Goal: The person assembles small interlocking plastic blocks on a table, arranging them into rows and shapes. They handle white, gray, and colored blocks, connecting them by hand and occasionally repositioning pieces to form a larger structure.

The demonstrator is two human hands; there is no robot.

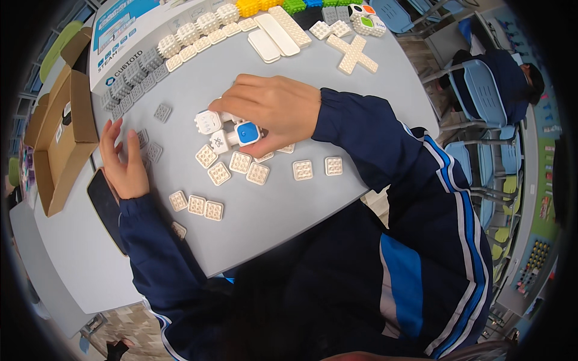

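Note:
My right hand (274, 108) reaches across the grey table and closes around a small assembly of white toy blocks (208, 122). One block in it has a blue face (247, 133); the palm and fingers hide part of the assembly. My left hand (125, 161) holds nothing, its fingers apart, at the table's left side beside several grey square tiles (155, 152). Just below the assembly lie white studded tiles (257, 174), and a few more white tiles (196, 204) sit nearer the front edge.
Grey blocks (131, 75), white studded blocks (208, 23) and white plates (278, 35) line the far side. A white X-shaped piece (353, 55) lies far right. Left are a printed box (141, 36), an open cardboard tray (69, 132) and a dark tablet-like slab (103, 201). Blue chairs (484, 90) stand rightward.

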